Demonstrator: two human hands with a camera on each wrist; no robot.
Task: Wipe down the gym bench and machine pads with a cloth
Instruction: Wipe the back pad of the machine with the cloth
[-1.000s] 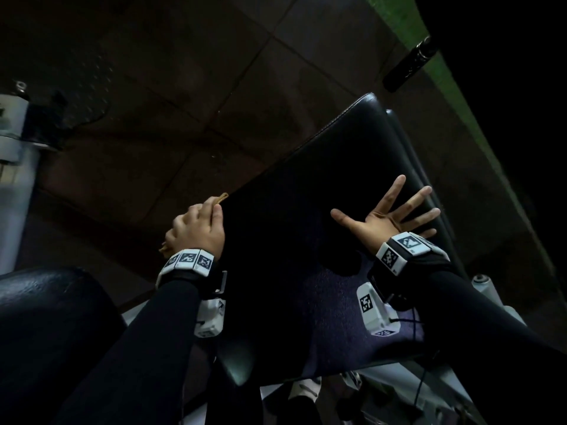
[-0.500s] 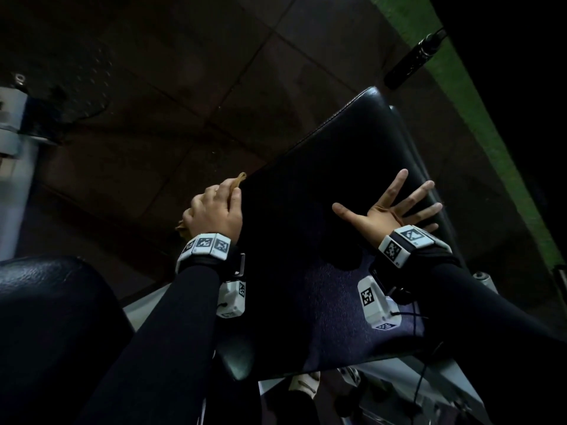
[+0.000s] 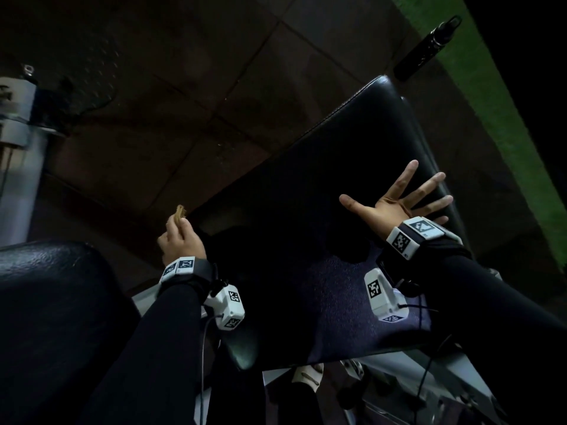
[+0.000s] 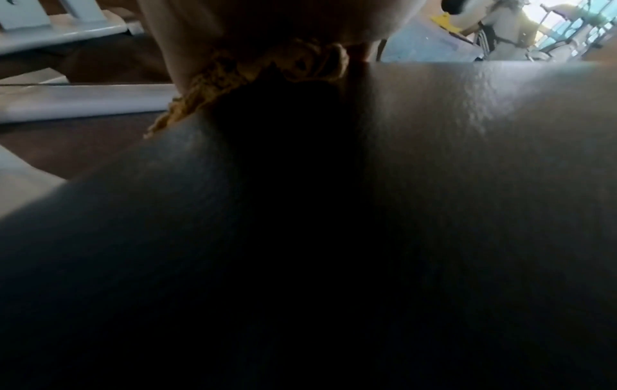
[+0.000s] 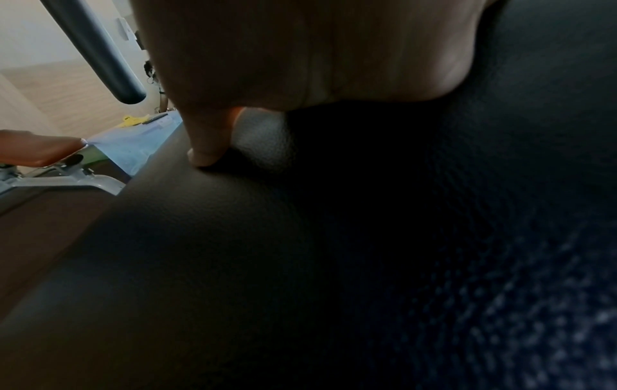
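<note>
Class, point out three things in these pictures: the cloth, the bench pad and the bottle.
cloth [image 4: 233, 76]: left wrist view, crumpled yellow fabric under the fingers.
bench pad [image 3: 322, 167]: head view, bare black top surface.
bottle [image 3: 426, 47]: head view, middle of its dark body.

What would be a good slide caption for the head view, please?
Left hand grips a yellow cloth at the black bench pad edge; right hand rests splayed on it.

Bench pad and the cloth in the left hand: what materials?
Bench pad: looks like black vinyl or faux leather, with pebbled grain, soft sheen and a stitched edge seam. Cloth: mustard-yellow woven or knitted fabric, loose nubby texture, bunched in the left hand; fibre unclear.
</note>
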